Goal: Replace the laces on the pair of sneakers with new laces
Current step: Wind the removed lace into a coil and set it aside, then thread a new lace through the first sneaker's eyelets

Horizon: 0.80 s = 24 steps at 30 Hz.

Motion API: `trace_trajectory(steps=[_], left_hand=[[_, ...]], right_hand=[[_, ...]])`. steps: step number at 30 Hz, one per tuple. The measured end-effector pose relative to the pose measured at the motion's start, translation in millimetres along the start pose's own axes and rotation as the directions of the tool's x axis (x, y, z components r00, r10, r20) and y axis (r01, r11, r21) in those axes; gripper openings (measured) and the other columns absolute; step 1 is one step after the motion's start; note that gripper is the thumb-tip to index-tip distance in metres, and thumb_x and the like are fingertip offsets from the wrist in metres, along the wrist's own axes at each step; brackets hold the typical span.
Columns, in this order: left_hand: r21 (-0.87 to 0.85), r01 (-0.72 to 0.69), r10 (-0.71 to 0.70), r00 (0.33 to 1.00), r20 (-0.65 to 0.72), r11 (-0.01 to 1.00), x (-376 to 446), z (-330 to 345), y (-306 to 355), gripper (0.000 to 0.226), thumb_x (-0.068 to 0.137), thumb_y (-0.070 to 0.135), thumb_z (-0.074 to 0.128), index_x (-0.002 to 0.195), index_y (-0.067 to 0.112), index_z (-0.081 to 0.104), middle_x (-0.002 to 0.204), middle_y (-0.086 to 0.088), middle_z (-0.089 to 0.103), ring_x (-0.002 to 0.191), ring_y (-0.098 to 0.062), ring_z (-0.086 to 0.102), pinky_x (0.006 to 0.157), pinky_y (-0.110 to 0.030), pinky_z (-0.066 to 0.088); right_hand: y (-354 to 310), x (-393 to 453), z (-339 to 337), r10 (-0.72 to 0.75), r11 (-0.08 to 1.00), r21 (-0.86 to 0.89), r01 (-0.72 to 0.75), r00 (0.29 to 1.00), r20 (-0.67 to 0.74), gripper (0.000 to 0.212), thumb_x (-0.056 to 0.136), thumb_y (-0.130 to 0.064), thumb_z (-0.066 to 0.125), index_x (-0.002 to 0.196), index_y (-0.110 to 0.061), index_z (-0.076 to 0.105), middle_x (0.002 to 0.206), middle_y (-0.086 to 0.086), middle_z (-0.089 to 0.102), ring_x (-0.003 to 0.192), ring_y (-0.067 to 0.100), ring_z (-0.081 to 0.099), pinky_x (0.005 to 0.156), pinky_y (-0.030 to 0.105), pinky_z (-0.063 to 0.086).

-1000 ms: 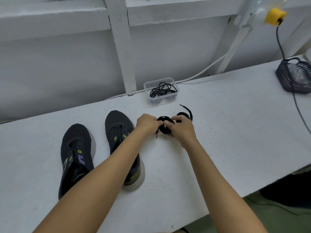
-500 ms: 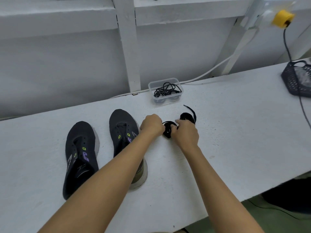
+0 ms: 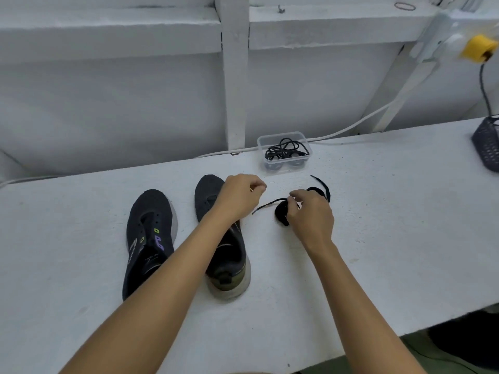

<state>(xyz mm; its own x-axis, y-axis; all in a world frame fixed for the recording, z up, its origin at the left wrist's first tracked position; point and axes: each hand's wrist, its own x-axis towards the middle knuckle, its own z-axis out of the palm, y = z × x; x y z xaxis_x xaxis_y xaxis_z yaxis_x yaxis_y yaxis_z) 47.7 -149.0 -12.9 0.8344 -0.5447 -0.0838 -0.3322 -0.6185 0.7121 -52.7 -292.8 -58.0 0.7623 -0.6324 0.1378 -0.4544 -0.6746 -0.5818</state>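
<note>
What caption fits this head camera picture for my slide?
Right hand holds a coiled black lace beside two laceless black sneakers on a white bench.

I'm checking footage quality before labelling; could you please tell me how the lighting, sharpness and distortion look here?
Head view: lighting soft and even, with faint shadows beside the sneakers; mildly soft throughout, both hands slightly blurred; wide-angle bowing along the table edge; no glare.

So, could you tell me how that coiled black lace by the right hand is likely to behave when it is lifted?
Probably floppy: the coiled lace has a loose end trailing limp across the bench. Likely to unwind, since the right hand pinches only its top. Seemingly light; fingertips suffice.
</note>
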Motion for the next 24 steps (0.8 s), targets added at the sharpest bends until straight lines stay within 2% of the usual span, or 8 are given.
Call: trace_trajectory(steps=[2, 6, 10, 13, 16, 20, 21, 24], left_hand=[[0.04, -0.054, 0.059, 0.99, -0.129, 0.998, -5.6, -18.8, -9.6, 0.02, 0.099, 0.023, 0.058, 0.108, 0.019, 0.076, 0.106, 0.005, 0.074, 0.096, -0.01, 0.062, 0.081, -0.019, 0.041], [0.127, -0.107, 0.148, 0.913, -0.38, 0.986, -19.9, -63.0, -45.9, 0.019, 0.098, 0.021, 0.058, 0.104, 0.018, 0.076, 0.103, 0.002, 0.073, 0.096, -0.019, 0.065, 0.085, -0.034, 0.05], [0.162, 0.011, 0.078, 0.843, -0.532, 0.987, -36.9, -101.0, -100.6, 0.021, 0.099, 0.023, 0.056, 0.106, 0.017, 0.075, 0.109, 0.001, 0.073, 0.1, -0.021, 0.065, 0.085, -0.032, 0.049], [0.148, 0.154, -0.041, 0.816, -0.577, 0.977, -49.0, -119.5, -145.2, 0.025, 0.101, 0.023, 0.053, 0.113, 0.015, 0.074, 0.117, -0.003, 0.071, 0.109, -0.024, 0.063, 0.089, -0.03, 0.043], [0.136, 0.259, -0.14, 0.812, -0.566, 0.956, -58.0, -121.5, -180.0, 0.028, 0.103, 0.022, 0.051, 0.118, 0.012, 0.072, 0.123, -0.005, 0.069, 0.114, -0.026, 0.061, 0.092, -0.033, 0.044], [0.151, 0.305, -0.188, 0.836, -0.516, 0.94, -64.6, -106.8, -206.5, 0.029, 0.104, 0.018, 0.048, 0.122, 0.009, 0.07, 0.128, -0.009, 0.065, 0.125, -0.028, 0.056, 0.095, -0.037, 0.044], [0.144, 0.312, -0.198, 0.832, -0.519, 0.939, -64.3, -104.6, -210.8, 0.031, 0.105, 0.019, 0.047, 0.124, 0.01, 0.069, 0.133, -0.008, 0.063, 0.13, -0.027, 0.052, 0.099, -0.039, 0.042], [0.106, 0.318, -0.223, 0.831, -0.51, 0.942, -60.4, -104.4, -220.5, 0.034, 0.107, 0.024, 0.043, 0.129, 0.012, 0.066, 0.144, -0.005, 0.057, 0.145, -0.025, 0.037, 0.116, -0.048, 0.028]], right_hand=[[-9.4, 2.1, 1.6, -0.044, 0.996, 0.073, 0.045, 0.999, -0.025, 0.022, 0.097, -0.021, 0.06, 0.112, -0.017, 0.075, 0.105, 0.003, 0.072, 0.1, 0.022, 0.064, 0.076, 0.036, 0.052], [-39.2, 10.9, 8.8, -0.158, 0.979, 0.122, 0.162, 0.987, -0.044, 0.021, 0.096, -0.021, 0.059, 0.111, -0.017, 0.075, 0.104, 0.001, 0.073, 0.098, 0.02, 0.064, 0.08, 0.033, 0.05], [-61.9, 26.1, 22.7, -0.243, 0.963, 0.116, 0.244, 0.97, -0.026, 0.022, 0.096, -0.019, 0.06, 0.111, -0.013, 0.075, 0.108, 0.004, 0.074, 0.102, 0.023, 0.065, 0.083, 0.031, 0.046], [-69.2, 44.1, 33.6, -0.275, 0.959, 0.073, 0.275, 0.961, -0.008, 0.024, 0.097, -0.019, 0.059, 0.113, -0.012, 0.074, 0.113, 0.009, 0.071, 0.107, 0.028, 0.062, 0.085, 0.034, 0.047], [-72.7, 69.6, 40.8, -0.298, 0.955, 0.007, 0.298, 0.954, -0.018, 0.023, 0.095, -0.016, 0.061, 0.112, -0.007, 0.074, 0.111, 0.016, 0.07, 0.111, 0.035, 0.059, 0.086, 0.036, 0.047], [-74.4, 106.2, 40.4, -0.302, 0.948, -0.118, 0.297, 0.953, -0.03, 0.022, 0.085, -0.011, 0.056, 0.09, 0.0, 0.075, 0.092, 0.026, 0.069, 0.091, 0.045, 0.061, 0.074, 0.038, 0.046], [-73.8, 115.3, 38.2, -0.271, 0.951, -0.157, 0.266, 0.963, -0.009, 0.025, 0.083, -0.012, 0.055, 0.09, 0.0, 0.075, 0.093, 0.028, 0.068, 0.09, 0.045, 0.061, 0.075, 0.04, 0.048], [-70.2, 142.4, 31.1, -0.096, 0.953, -0.275, 0.125, 0.989, 0.116, 0.028, 0.078, -0.026, 0.063, 0.098, -0.01, 0.075, 0.106, 0.026, 0.068, 0.106, 0.043, 0.061, 0.084, 0.039, 0.052]])
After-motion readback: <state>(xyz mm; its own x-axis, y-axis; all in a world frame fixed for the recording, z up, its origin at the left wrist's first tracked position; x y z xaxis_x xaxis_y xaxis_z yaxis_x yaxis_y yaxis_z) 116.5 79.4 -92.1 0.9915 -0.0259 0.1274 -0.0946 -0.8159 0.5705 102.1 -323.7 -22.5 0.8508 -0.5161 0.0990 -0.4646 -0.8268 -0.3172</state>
